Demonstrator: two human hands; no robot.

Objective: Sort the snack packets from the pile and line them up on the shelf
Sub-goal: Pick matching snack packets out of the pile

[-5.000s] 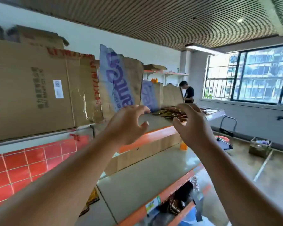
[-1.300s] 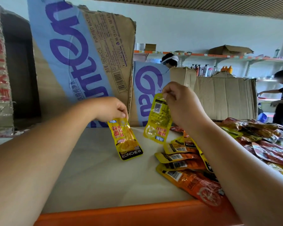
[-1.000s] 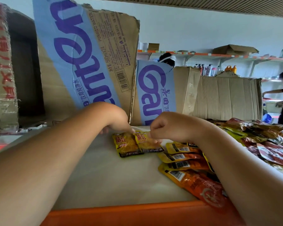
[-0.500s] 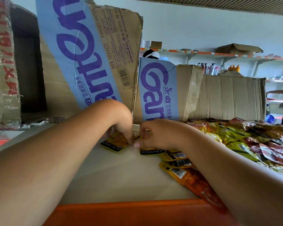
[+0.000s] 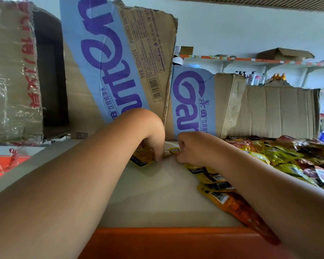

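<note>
Packet (image 5: pixel 141 160) under left hand (image 5: pixel 153 135), second packet (image 5: pixel 175 150) seemingly pinched by right hand (image 5: pixel 192 148).

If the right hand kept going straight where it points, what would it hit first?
Most likely the left hand, close beside it, touching a yellow packet. Depth is unclear; passing behind, the right hand, pinching a second packet, would reach the cardboard box.

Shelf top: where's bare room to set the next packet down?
Free: bare shelf between the left forearm and the overlapped packet row, down to the orange lip; also the strip left of that arm, toward the taped box. Crowded: the packet pile on the right, beyond the right forearm.
</note>
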